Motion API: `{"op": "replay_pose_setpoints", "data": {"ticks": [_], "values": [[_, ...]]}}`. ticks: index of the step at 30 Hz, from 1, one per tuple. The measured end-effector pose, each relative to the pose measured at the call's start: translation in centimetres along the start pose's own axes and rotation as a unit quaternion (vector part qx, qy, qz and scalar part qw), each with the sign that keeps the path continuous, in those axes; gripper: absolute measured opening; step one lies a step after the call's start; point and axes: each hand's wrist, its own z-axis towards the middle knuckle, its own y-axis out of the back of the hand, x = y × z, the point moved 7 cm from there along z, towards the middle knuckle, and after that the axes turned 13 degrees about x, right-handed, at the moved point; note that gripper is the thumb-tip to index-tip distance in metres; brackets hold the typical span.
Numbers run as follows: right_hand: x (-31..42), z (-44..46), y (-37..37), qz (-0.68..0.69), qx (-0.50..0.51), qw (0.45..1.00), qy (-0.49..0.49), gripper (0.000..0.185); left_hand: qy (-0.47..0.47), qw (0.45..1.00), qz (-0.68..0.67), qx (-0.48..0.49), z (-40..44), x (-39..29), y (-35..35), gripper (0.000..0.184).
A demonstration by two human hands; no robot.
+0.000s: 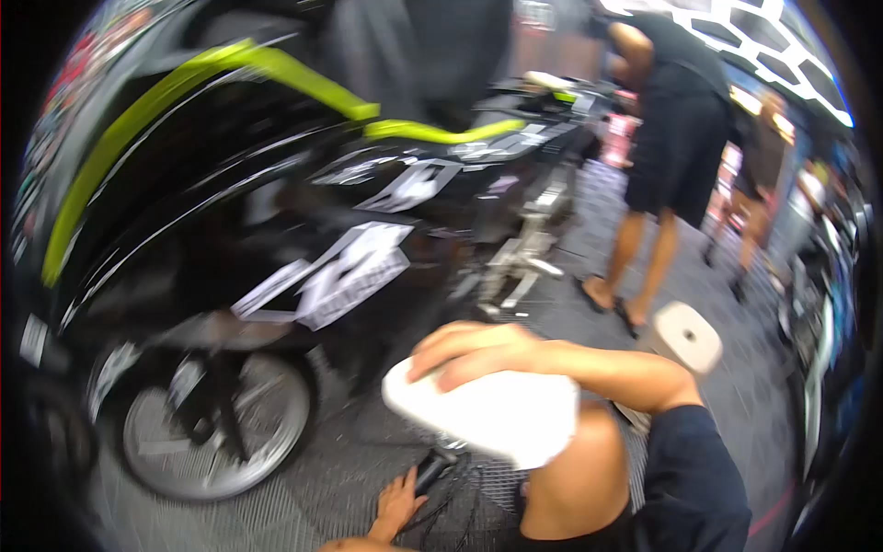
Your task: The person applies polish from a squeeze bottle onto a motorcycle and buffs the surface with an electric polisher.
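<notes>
My right hand point(483, 352) has its fingers curled over the upper edge of a white cloth point(492, 414), held in front of my bent knee point(579, 474). Low down near the floor, my left hand point(397, 503) has its fingers stretched and apart. They reach the end of a black handle-like tool point(432, 471); blur hides whether they touch it. On the left stands a black motorcycle point(276, 198) with bright yellow-green trim and white lettered stickers. Its spoked wheel point(216, 428) sits beyond my left hand.
A person in dark shorts point(676, 138) stands bent beside the motorcycle's far end. Behind that person's feet is a cream stool point(688, 336). More people point(763, 156) stand farther back. Along the right side runs a row of blurred vehicles point(819, 304). Dark ribbed mats point(248, 515) cover the floor.
</notes>
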Motion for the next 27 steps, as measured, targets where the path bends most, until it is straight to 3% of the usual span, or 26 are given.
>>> {"op": "replay_pose_setpoints", "data": {"ticks": [2,4,7,10,17,22,27], "values": [[4.1,-0.9,2.8,-0.021,-0.098,0.995,0.008,0.024,0.008,1.000,0.020,-0.003,-1.4,-2.0,0.6,0.081],[3.1,5.0,2.5,-0.071,-0.148,0.986,0.042,0.031,-0.022,0.997,-0.070,0.009,-1.9,-3.5,-3.5,0.078],[4.0,7.3,2.1,-0.116,-0.271,0.948,0.118,0.045,-0.018,0.999,-0.027,-0.003,-1.2,0.9,0.4,0.075],[4.6,8.5,2.4,-0.090,-0.267,0.950,0.138,0.063,-0.019,1.000,-0.019,-0.011,-1.9,1.0,0.5,0.074],[3.1,11.7,3.0,-0.194,-0.103,0.955,0.199,0.086,-0.030,0.998,-0.004,-0.048,-1.9,0.8,0.2,0.077],[2.1,13.9,3.1,-0.179,-0.063,0.958,0.217,0.082,-0.019,0.999,-0.014,-0.029,-1.9,0.9,0.2,0.077],[3.2,13.2,2.9,-0.209,-0.104,0.952,0.197,0.074,-0.022,0.999,-0.015,-0.039,-2.3,0.7,0.6,0.078]]}}
